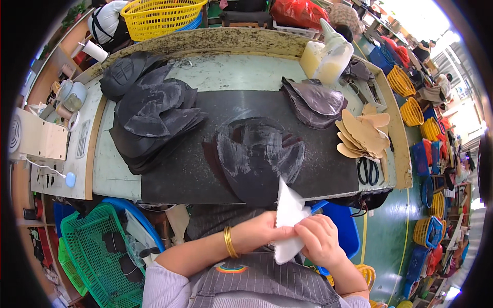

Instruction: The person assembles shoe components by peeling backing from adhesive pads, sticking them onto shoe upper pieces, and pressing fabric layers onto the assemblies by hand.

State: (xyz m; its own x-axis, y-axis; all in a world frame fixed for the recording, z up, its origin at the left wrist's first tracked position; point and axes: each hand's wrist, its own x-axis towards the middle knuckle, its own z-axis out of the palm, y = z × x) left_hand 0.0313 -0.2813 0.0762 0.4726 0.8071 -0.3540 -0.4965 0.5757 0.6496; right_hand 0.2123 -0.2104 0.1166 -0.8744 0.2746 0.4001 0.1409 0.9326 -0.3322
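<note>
Close to my body, just past the table's front edge, I hold a white sheet piece (290, 208) with a finely notched edge. My left hand (263, 231) pinches it from the left, thumb across it. Curled fingers of my right hand (321, 240) grip its right side. The tip of the piece reaches over the table edge. Beyond it, a black cut piece (257, 179) with whitish smears lies on the black mat (331, 172). A tall stack of similar black pieces (154, 115) stands at the left.
Glossy dark pieces (317, 105), tan flat shapes (362, 134) and dark-handled scissors (367, 171) lie at the right. A nozzled bottle (334, 61) stands at the back right, near the raised wooden rim (231, 42). A green basket (90, 241) sits below left. Other people work farther off.
</note>
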